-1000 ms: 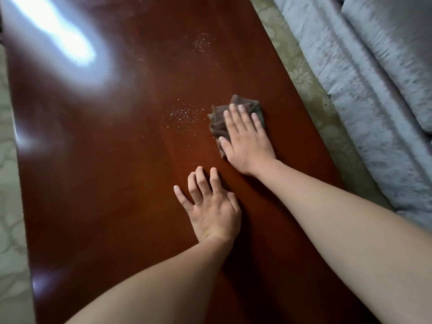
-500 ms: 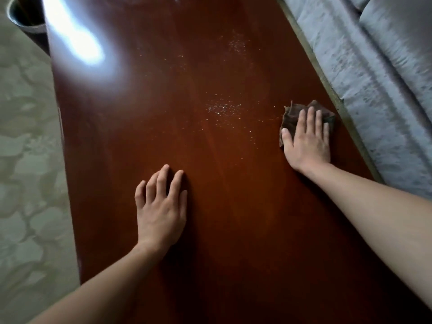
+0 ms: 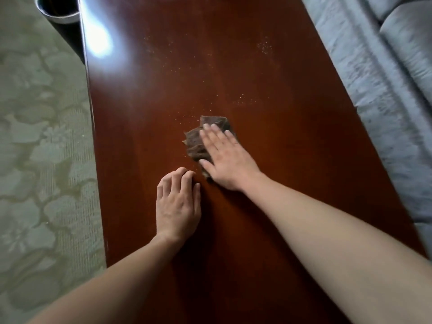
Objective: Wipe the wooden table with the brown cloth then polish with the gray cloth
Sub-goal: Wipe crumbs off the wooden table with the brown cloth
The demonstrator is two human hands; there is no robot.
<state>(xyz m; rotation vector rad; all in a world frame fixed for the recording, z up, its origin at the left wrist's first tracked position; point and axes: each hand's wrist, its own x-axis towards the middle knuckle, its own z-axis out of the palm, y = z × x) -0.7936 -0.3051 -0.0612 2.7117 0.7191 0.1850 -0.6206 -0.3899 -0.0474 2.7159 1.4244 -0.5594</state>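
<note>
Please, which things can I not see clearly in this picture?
- Head view: the right hand covers much of the brown cloth, so its full shape is hidden.
- Head view: the dark round container is cut by the top edge.
- Head view: the specks on the table are too small to identify.
- The gray cloth is not in the frame.

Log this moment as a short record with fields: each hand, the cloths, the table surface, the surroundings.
right hand: flat, fingers straight, pressing on the brown cloth
left hand: rests on the wooden table near the cloth, fingers loosely curled, holding nothing
table surface: glossy red-brown, pale specks scattered beyond the cloth
gray cloth: not in view
surroundings: gray sofa on the right, patterned carpet on the left, dark round container by the far left corner
</note>
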